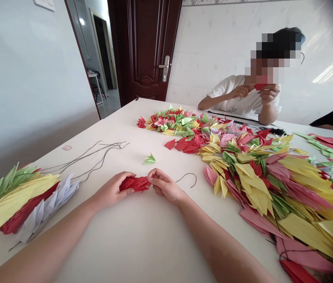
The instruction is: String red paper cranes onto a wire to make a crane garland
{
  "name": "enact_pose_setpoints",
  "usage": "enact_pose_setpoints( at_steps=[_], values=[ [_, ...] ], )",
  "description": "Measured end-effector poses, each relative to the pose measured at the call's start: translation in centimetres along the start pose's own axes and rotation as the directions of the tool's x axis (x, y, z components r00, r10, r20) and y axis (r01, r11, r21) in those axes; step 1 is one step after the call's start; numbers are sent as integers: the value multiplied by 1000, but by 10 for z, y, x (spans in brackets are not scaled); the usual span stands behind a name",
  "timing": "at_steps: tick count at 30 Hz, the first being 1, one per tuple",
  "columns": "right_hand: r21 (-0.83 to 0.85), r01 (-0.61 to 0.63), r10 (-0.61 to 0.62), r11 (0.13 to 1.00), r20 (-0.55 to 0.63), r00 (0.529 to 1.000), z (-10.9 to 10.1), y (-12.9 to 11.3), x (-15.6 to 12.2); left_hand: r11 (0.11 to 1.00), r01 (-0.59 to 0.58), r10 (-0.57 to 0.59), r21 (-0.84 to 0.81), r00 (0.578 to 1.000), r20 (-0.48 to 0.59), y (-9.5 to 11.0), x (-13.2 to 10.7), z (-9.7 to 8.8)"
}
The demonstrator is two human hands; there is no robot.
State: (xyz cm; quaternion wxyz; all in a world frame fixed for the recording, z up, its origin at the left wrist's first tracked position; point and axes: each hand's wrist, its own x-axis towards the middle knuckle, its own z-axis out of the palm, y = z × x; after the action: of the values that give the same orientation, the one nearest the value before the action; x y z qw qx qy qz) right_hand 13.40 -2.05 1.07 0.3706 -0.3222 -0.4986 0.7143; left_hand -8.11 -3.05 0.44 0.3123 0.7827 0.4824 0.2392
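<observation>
Two bare forearms reach in from the bottom edge over the white table [143, 236], and both hands meet on one short string of red folded-paper pieces [135, 183] lying on the tabletop near the middle. On its left end the left hand [111, 191] is curled closed, thumb on top and fingers wrapped under. At the other end the right hand [164, 186] pinches it with bent fingertips, the rest of the hand loosely closed. One thin dark wire [187, 177] curves out from behind the right hand across the table. One small green folded-paper piece [150, 158] sits alone just beyond the hands. Left of them lies one finished fan of green, yellow, red and white strung paper rows [19, 200], four colour bands in all, with a loose bundle of thin dark wires [95, 155] trailing behind it. A big heap of loose red, yellow, green and pink folded pieces [252, 165], too many to count, spreads along the right side. Across the table one other person in a white T-shirt [243, 98] holds one red piece in both hands
</observation>
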Motion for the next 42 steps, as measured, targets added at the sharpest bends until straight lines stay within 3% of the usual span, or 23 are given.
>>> enact_pose_setpoints(
  at_steps=[10, 14, 24, 42],
  values=[
    [-176, 30, -37, 984, -41, 998, 1, 3, 1, 999, -11, 13, -51, 999, 40, 11, 3, -3],
    [-245, 52, -67, 968, -55, 996, 1, 2, -1, 1000, -25, 25, -3, 1000, 13, 12, 3, -2],
    [-255, 48, -50, 966, -3, 999, -1, 3, 0, 994, -85, 85, 74, 996, 4, 8, 2, 1],
    [-254, 2, 1, 967, 9, 1000, 0, 2, 1, 964, -90, 83, 248, 996, 40, 8, 1, 2]
  ],
)
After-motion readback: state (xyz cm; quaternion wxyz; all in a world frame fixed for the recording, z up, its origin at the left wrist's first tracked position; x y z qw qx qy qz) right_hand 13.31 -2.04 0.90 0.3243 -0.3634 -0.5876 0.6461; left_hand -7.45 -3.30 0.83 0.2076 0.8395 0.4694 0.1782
